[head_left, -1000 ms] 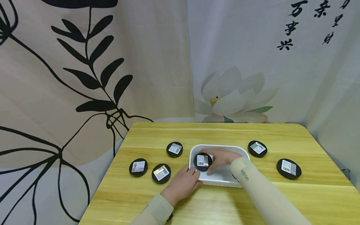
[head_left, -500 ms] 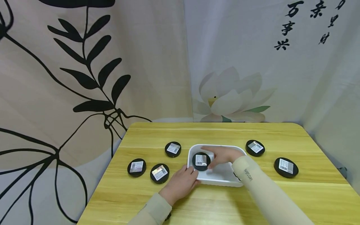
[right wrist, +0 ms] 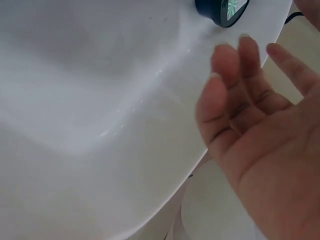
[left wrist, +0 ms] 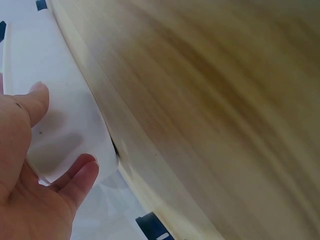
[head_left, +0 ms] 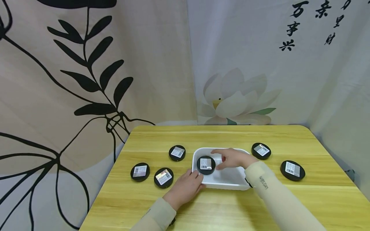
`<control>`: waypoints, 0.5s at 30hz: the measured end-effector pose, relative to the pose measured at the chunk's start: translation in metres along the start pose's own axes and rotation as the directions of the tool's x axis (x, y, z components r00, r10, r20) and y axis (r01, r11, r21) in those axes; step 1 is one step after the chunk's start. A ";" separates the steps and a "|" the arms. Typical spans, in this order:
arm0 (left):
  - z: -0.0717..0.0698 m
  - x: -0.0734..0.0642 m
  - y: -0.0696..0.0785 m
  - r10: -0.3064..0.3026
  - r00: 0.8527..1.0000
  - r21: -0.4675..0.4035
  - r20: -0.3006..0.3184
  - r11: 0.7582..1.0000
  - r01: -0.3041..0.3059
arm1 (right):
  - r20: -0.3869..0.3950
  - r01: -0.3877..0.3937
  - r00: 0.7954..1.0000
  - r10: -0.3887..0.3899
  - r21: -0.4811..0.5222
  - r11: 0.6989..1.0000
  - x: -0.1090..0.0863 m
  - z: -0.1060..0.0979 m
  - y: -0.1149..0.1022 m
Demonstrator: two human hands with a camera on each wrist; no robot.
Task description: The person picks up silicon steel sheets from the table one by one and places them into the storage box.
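A white plastic box (head_left: pixel 226 185) stands on the table in the head view. Inside its left end lies a flat round black case (head_left: pixel 206 165), a barcode label facing up. My left hand (head_left: pixel 185 188) holds the box by its near left corner; in the left wrist view the thumb (left wrist: pixel 37 100) and fingers touch the box's outer walls (left wrist: pixel 60 65). Over the box's far side, my right hand (head_left: pixel 234 158) hovers just right of the case, fingers parted and holding nothing. In the right wrist view, part of the case (right wrist: pixel 223 11) shows beyond the fingertips.
Left of the box lie three more black cases: one farther back (head_left: pixel 177 153), one at far left (head_left: pixel 140 172) and one nearer (head_left: pixel 163 177). On the right are two others, a back one (head_left: pixel 261 151) and a front one (head_left: pixel 292 170). A printed curtain (head_left: pixel 162 64) hangs behind the wooden table (head_left: pixel 231 211).
My right hand has drawn away from the case in the box, rising slightly to the right, and the case stays at the left end. My left hand keeps its place on the corner.
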State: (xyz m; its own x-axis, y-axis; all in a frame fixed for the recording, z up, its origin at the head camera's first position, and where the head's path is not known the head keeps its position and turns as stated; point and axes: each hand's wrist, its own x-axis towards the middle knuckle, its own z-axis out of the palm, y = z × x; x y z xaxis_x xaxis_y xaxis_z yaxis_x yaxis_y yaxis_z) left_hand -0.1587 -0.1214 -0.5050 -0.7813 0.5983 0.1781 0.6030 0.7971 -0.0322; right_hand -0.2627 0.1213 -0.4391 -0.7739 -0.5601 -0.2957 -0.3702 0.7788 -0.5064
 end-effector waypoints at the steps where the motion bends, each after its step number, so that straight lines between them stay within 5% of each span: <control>1: 0.000 0.000 0.000 0.000 1.000 0.001 0.001 1.000 0.000 | -0.005 0.004 1.000 -0.004 0.003 1.000 -0.001 -0.001 0.001; 15: -0.003 0.001 0.001 -0.001 1.000 0.000 0.022 1.000 0.001 | -0.188 0.105 0.978 -0.089 0.080 0.991 -0.014 -0.004 0.007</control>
State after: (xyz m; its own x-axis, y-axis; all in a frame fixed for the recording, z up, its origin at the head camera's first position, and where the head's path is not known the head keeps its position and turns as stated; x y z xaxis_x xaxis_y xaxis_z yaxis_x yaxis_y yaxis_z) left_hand -0.1585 -0.1205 -0.5018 -0.7851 0.5993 0.1563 0.6025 0.7975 -0.0318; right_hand -0.2563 0.1359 -0.4347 -0.8206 -0.5640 -0.0923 -0.4072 0.6903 -0.5980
